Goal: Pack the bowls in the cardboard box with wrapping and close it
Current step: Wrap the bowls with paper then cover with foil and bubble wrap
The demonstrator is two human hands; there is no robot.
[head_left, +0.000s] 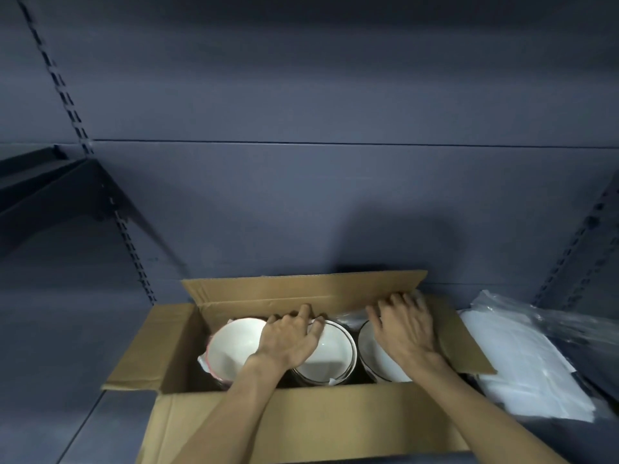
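Left hand (288,339) fingers spread and curled down over the far rims where the left bowl (231,349) and middle bowl (325,360) meet; fingertips touch rims, can't tell if it actually grips either. Right hand (407,324) flat, fingers spread narrow, palm down over the far side of the right bowl (382,360), fingertips at clear plastic wrap (348,317) near the box's back wall; holding anything, can't tell. Both forearms reach in over the near wall. Three white bowls sit upright in a row inside the box (301,420), left one with a reddish rim and white paper under its edge, the other two dark-rimmed. Box open, all flaps up or out, back flap (301,289) standing. Box sits on a dark shelf (50,346). Stack of white sheets in plastic (522,360) just right of the box, under the right flap's edge.
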